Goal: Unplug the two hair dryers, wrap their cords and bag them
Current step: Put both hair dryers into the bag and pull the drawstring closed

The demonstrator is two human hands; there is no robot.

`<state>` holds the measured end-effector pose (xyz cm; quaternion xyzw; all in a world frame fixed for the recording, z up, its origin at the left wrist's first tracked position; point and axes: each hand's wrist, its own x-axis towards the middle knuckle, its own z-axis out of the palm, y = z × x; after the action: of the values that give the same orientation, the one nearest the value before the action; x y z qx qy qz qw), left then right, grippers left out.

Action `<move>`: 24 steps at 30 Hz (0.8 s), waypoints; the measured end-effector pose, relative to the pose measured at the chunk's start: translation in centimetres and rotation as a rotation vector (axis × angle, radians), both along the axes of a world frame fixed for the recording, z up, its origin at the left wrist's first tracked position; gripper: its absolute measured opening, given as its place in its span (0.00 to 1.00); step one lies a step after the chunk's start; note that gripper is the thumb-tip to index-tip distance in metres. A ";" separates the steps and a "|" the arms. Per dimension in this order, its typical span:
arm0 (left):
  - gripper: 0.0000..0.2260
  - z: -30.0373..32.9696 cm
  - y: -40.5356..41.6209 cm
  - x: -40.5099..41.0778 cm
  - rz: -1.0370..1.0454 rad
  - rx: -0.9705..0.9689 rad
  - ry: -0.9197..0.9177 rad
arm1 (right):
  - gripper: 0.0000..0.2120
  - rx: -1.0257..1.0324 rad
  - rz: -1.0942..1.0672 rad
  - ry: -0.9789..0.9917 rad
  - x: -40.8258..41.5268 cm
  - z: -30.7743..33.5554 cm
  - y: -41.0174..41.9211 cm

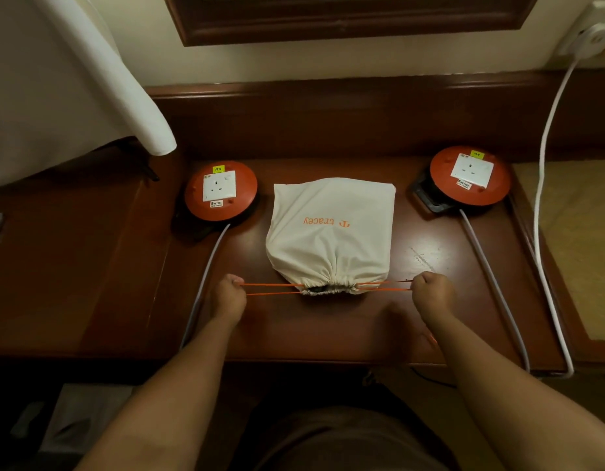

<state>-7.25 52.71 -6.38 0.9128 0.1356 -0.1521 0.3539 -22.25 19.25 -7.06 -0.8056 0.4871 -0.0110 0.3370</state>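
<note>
Bagging looks all but finished: our left hand (229,294) and right hand (430,289) each hold a closed grip on the thin orange drawstrings (273,289), pulling them apart to cinch the bulging cream cloth bag (331,229) mid-bench. We judge both dryers are inside, unseen, since the two round orange socket reels (221,191) beside it show empty sockets; only the last tightening remains.

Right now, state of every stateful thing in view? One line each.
Bag: lying on the desk, mouth cinched almost shut.
Drawstrings: pulled taut to both sides.
Left hand: grips the left drawstring ends.
Right hand: grips the right drawstring ends.
Left reel socket: nothing plugged in.
Right reel socket: nothing plugged in.
Wall adapter: plugged in, white cable attached.
</note>
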 end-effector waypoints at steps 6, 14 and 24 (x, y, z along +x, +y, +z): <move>0.13 0.7 0.4 -1.7 -0.388 0.309 -0.077 | 0.09 0.056 0.226 0.189 -0.6 1.2 -0.8; 0.32 0.1 -5.2 -6.0 -0.607 0.163 -0.227 | 0.16 0.024 0.514 0.211 0.3 1.1 5.0; 0.25 -0.1 -9.4 -5.3 -0.466 -0.034 -0.177 | 0.21 0.154 0.363 0.122 1.6 -1.7 6.9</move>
<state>-12.53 43.29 -6.52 0.9231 -0.1126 -0.1513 0.3353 -20.69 26.13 -8.71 -0.8512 0.3528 0.1361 0.3640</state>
